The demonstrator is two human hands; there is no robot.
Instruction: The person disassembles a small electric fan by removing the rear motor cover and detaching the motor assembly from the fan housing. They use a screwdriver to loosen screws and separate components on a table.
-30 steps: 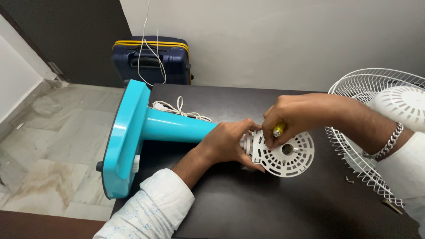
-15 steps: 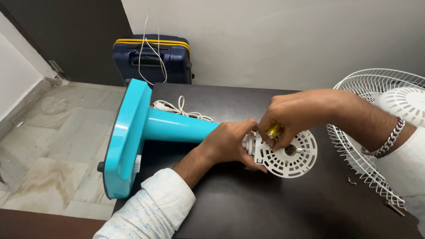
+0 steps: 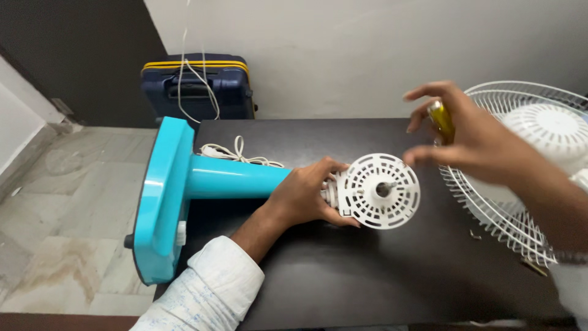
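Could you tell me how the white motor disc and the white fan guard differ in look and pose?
The motor disc is a small slotted plate with a shaft at its centre; the fan guard is a larger wire cage. The disc is fixed on the teal stand and steadied by the left hand; the guard lies loose on the table, untouched. Both are white and round.

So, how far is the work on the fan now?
Looks done: the wire guard lies apart on the table, with loose screws beside it. In hand: the left hand grips the motor head behind the white slotted disc; the right hand holds a yellow-handled tool above it. Left: the disc is still on the turquoise stand.
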